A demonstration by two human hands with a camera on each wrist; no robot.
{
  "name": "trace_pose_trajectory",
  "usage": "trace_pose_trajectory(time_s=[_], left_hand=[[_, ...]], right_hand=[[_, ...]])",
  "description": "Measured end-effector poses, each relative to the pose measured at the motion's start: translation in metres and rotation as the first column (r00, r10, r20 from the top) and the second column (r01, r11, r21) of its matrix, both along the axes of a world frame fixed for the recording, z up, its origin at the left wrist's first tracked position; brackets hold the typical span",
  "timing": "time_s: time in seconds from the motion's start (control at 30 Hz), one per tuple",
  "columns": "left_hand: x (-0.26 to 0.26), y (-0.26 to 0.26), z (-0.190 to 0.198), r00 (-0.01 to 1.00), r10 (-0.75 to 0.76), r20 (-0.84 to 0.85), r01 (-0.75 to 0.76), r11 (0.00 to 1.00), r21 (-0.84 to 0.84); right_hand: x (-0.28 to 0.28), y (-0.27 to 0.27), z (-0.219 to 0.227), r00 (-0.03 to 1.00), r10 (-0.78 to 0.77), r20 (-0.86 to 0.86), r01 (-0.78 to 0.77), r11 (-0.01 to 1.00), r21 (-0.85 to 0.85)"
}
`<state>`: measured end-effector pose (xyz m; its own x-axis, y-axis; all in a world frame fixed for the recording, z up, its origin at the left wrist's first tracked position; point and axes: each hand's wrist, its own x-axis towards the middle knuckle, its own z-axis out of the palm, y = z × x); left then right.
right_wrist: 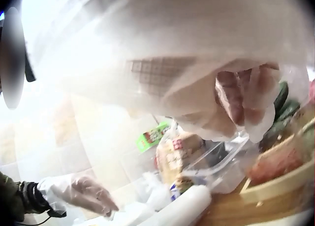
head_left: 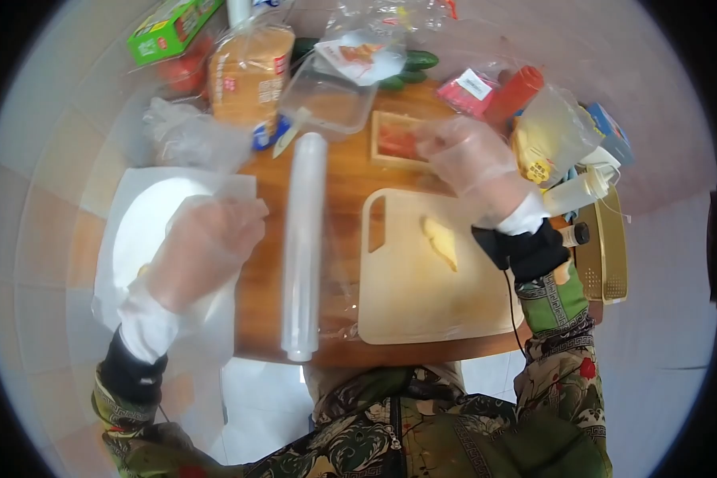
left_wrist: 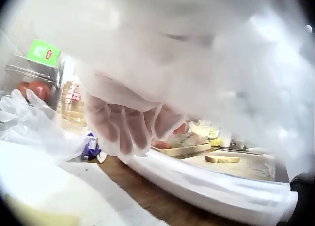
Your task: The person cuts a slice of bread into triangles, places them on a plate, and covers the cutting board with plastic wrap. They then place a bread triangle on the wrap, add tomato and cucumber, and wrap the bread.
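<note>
Tray (head_left: 398, 163): rect., light-col. rim, w/ red food (head_left: 395, 139). Pos.: on worktop (head_left: 260, 307), beside gloved R hand (head_left: 474, 163); R fingers bent, grip can't tell. Gloved L hand (head_left: 207, 251): well apart, fingers loosely bent, over white sheet (head_left: 243, 187).

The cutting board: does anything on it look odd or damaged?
One bread piece does: it lies at a slant on the cutting board, and its narrow, uneven outline looks more like a trimmed offcut than a whole slice.
</note>
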<state>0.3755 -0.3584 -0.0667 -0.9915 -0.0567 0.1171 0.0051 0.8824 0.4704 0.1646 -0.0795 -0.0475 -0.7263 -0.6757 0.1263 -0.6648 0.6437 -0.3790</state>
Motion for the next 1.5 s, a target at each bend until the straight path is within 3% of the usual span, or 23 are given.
trace_pose_trajectory(time_s=[0.03, 0.07, 0.13, 0.2, 0.23, 0.27, 0.33, 0.43, 0.53, 0.63, 0.7, 0.83, 0.87, 0.9, 0.93, 1.0, 1.03, 1.1, 1.23, 1.33, 1.5], left_hand=[[-0.005, 0.007, 0.003, 1.000, -0.017, -0.004, 0.017, 1.000, 0.001], [-0.011, 0.014, 0.006, 0.999, -0.024, 0.049, 0.023, 0.999, 0.026], [-0.020, 0.025, 0.005, 0.994, -0.042, 0.102, 0.038, 0.998, 0.045], [-0.033, 0.033, -0.005, 0.976, -0.200, -0.086, 0.197, 0.980, -0.036], [-0.042, 0.042, 0.001, 0.972, -0.236, -0.008, 0.235, 0.969, -0.072], [-0.050, 0.051, 0.002, 0.969, -0.248, -0.007, 0.247, 0.966, -0.077], [-0.064, 0.065, -0.001, 0.955, -0.283, 0.091, 0.293, 0.947, -0.128], [-0.078, 0.074, -0.016, 0.936, -0.339, 0.096, 0.352, 0.918, -0.184], [-0.090, 0.079, -0.028, 0.926, -0.363, 0.105, 0.377, 0.903, -0.206], [-0.102, 0.077, -0.036, 0.928, -0.363, 0.088, 0.373, 0.905, -0.203], [-0.109, 0.076, -0.035, 0.934, -0.341, 0.111, 0.357, 0.914, -0.196], [-0.120, 0.079, -0.018, 0.953, -0.291, 0.084, 0.303, 0.925, -0.229], [-0.124, 0.079, -0.011, 0.960, -0.268, 0.074, 0.278, 0.931, -0.235], [-0.127, 0.079, -0.006, 0.967, -0.246, 0.062, 0.254, 0.936, -0.243], [-0.130, 0.077, -0.005, 0.968, -0.242, 0.063, 0.250, 0.937, -0.244], [-0.135, 0.074, -0.002, 0.980, -0.182, -0.083, 0.158, 0.959, -0.233], [-0.139, 0.071, -0.003, 0.980, -0.181, -0.082, 0.157, 0.959, -0.236], [-0.146, 0.062, -0.007, 0.941, -0.237, -0.241, 0.179, 0.955, -0.238], [-0.151, 0.059, -0.011, 0.945, -0.215, -0.247, 0.170, 0.967, -0.191], [-0.151, 0.064, -0.012, 0.970, -0.190, -0.152, 0.160, 0.969, -0.190], [-0.156, 0.077, -0.016, 0.984, -0.174, -0.048, 0.165, 0.976, -0.144]], right_hand=[[-0.008, 0.010, 0.005, 0.985, -0.131, 0.116, 0.133, 0.991, -0.016], [-0.015, 0.018, 0.006, 0.983, -0.146, 0.112, 0.149, 0.989, -0.017], [-0.027, 0.033, 0.004, 0.997, -0.061, 0.036, 0.047, 0.954, 0.295], [-0.034, 0.038, -0.012, 0.992, -0.100, 0.082, 0.073, 0.957, 0.282], [-0.050, 0.048, -0.039, 0.990, 0.131, -0.049, -0.117, 0.969, 0.216], [-0.056, 0.050, -0.047, 0.919, 0.343, -0.194, -0.311, 0.934, 0.177], [-0.062, 0.052, -0.054, 0.932, 0.311, -0.187, -0.273, 0.940, 0.204], [-0.069, 0.049, -0.057, 0.952, 0.261, -0.161, -0.232, 0.956, 0.179], [-0.075, 0.054, -0.049, 0.930, 0.325, -0.173, -0.294, 0.938, 0.184], [-0.090, 0.060, -0.051, 0.914, 0.281, -0.293, -0.237, 0.955, 0.176], [-0.102, 0.061, -0.056, 0.845, 0.270, -0.461, -0.308, 0.951, -0.008], [-0.109, 0.070, -0.042, 0.853, 0.253, -0.456, -0.367, 0.913, -0.180], [-0.094, 0.066, -0.027, 0.980, 0.047, -0.192, -0.115, 0.926, -0.361], [-0.084, 0.061, -0.015, 0.984, -0.138, 0.115, 0.175, 0.874, -0.454], [-0.082, 0.057, -0.009, 0.984, -0.133, 0.116, 0.172, 0.874, -0.455], [-0.080, 0.049, -0.002, 0.874, -0.099, 0.476, 0.352, 0.804, -0.479], [-0.082, 0.045, -0.005, 0.874, -0.097, 0.476, 0.351, 0.803, -0.481], [-0.085, 0.034, -0.014, 0.888, 0.015, 0.460, 0.253, 0.820, -0.514], [-0.088, 0.008, -0.024, 0.870, 0.061, 0.490, 0.203, 0.860, -0.468], [-0.089, -0.002, -0.023, 0.833, 0.016, 0.553, 0.232, 0.898, -0.375], [-0.096, -0.012, -0.029, 0.938, -0.054, 0.342, 0.144, 0.960, -0.242]])
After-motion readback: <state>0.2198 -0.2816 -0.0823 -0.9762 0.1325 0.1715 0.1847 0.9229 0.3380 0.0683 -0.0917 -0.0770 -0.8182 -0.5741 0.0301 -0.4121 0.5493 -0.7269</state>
